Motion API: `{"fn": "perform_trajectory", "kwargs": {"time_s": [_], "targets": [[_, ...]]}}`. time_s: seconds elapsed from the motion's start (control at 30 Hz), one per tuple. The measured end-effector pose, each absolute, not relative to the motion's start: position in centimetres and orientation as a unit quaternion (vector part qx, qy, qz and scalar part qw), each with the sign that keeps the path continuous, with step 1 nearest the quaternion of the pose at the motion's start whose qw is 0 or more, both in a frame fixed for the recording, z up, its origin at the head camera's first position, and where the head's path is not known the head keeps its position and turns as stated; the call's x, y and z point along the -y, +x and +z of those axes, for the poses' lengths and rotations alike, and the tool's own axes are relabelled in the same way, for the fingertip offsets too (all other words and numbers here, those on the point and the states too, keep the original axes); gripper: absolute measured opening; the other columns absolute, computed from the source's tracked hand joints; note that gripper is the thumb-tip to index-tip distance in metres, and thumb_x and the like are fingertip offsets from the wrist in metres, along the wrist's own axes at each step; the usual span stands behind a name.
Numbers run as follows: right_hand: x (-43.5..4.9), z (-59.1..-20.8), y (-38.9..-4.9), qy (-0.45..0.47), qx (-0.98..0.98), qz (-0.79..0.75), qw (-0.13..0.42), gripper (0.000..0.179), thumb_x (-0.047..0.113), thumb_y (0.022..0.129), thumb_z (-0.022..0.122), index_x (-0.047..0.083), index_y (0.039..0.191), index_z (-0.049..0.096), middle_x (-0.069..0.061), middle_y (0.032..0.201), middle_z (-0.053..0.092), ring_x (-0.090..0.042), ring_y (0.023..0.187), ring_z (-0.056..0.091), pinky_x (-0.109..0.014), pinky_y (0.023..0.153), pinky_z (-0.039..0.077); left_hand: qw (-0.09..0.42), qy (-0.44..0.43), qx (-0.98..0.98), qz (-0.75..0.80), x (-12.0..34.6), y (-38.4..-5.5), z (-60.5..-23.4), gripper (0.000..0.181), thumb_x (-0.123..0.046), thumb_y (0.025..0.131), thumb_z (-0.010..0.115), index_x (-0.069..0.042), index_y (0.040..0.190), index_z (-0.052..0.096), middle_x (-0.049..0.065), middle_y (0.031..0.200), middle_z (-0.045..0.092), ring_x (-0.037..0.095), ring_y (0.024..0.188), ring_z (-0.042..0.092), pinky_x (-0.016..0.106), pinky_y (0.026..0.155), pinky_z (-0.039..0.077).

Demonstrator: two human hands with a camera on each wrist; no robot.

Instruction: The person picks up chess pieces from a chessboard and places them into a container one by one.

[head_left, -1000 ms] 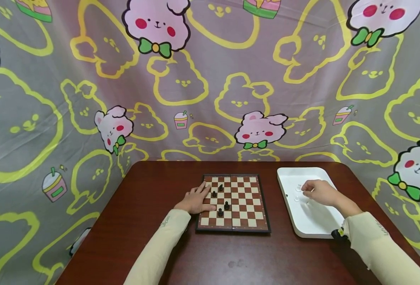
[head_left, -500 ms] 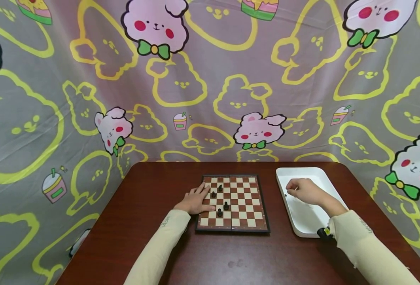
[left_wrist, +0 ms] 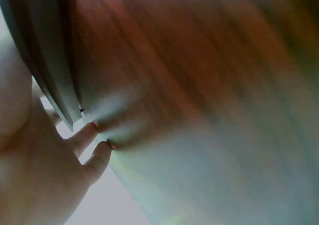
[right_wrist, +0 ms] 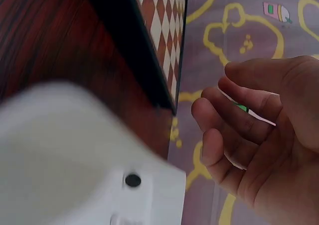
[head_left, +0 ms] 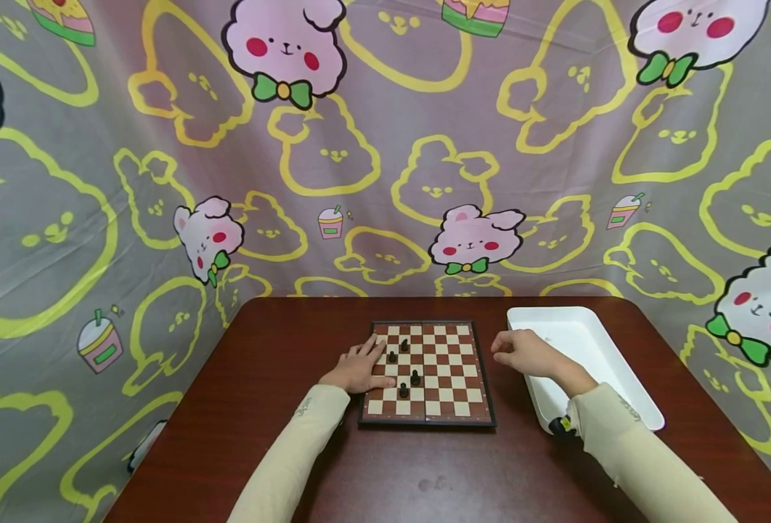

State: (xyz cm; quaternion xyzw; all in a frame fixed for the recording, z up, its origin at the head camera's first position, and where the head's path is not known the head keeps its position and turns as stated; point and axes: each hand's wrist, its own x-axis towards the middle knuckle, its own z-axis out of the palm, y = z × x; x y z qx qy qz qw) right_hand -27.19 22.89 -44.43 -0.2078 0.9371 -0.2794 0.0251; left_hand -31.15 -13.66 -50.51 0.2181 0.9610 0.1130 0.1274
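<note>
Left hand [head_left: 354, 369] rests on the chessboard [head_left: 454, 375], fingers spread, and here the right hand [head_left: 531, 354] hovers by the white tray [head_left: 610, 363], fingers loosely curled, empty

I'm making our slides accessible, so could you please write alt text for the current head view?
A person's left hand rests on the left edge of a chessboard showing four black pieces, while the right hand hovers at the left rim of a white tray. Behind the brown table hangs a cartoon-patterned cloth.

Chessboard [head_left: 435, 372] right half looks free; black pieces [head_left: 414, 378] obstruct left.
</note>
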Motion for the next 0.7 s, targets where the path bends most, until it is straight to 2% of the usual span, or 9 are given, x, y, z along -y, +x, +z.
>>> {"fn": "perform_trajectory", "kwargs": {"time_s": [0.27, 0.7], "targets": [[-19.6, -44.4, -27.3, -0.204, -0.93, -0.303, 0.052, 0.008, 0.009, 0.09, 0.063, 0.004, 0.096, 0.067, 0.003, 0.083, 0.065, -0.012, 0.068, 0.055, -0.032, 0.061, 0.046, 0.133, 0.213, -0.962, 0.105, 13.5, -31.0, -50.3, 0.093, -0.07, 0.083, 0.05, -0.023, 0.154, 0.013, 0.004, 0.159, -0.001, 0.038, 0.138, 0.019, 0.058, 0.106, 0.02], [-15.6, -44.4, -27.3, -0.232, -0.923, -0.301, 0.062, 0.011, 0.01, 0.088, 0.066, 0.006, 0.099, 0.067, 0.003, 0.084, 0.062, -0.011, 0.069, 0.057, -0.031, 0.061, 0.047, 0.127, 0.227, -0.959, 0.109, 13.6, -30.7, -50.0, 0.093, -0.069, 0.085, 0.048, -0.018, 0.154, 0.014, 0.008, 0.158, 0.001, 0.039, 0.138, 0.019, 0.058, 0.105, 0.02]]}}
